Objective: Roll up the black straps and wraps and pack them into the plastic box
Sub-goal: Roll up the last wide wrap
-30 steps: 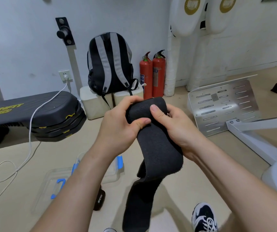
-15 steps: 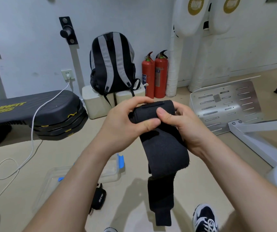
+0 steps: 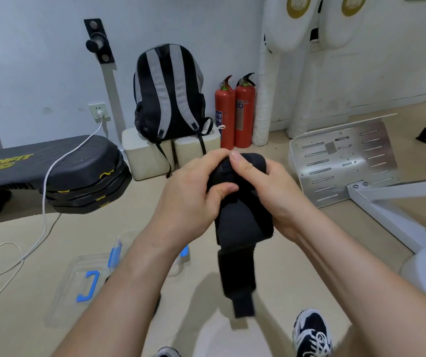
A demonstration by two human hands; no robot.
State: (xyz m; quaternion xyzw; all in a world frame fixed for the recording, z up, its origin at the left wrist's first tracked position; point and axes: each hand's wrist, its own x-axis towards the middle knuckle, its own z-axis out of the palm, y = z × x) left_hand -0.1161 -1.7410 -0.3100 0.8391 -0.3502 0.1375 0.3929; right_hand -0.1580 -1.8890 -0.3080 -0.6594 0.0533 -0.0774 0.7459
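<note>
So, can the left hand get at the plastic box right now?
Likely not yet: left hand and right hand both grip the black wrap. Nothing blocks the plastic box on the floor below.

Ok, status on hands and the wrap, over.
Left hand and right hand both gripping the black wrap. Top rolled, tail hanging loose. Plastic box on floor under left forearm, partly hidden; nothing seen in the way.

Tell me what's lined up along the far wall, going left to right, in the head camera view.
Wall socket with a white plug → black and grey backpack → two red fire extinguishers → white wrapped post.
</note>
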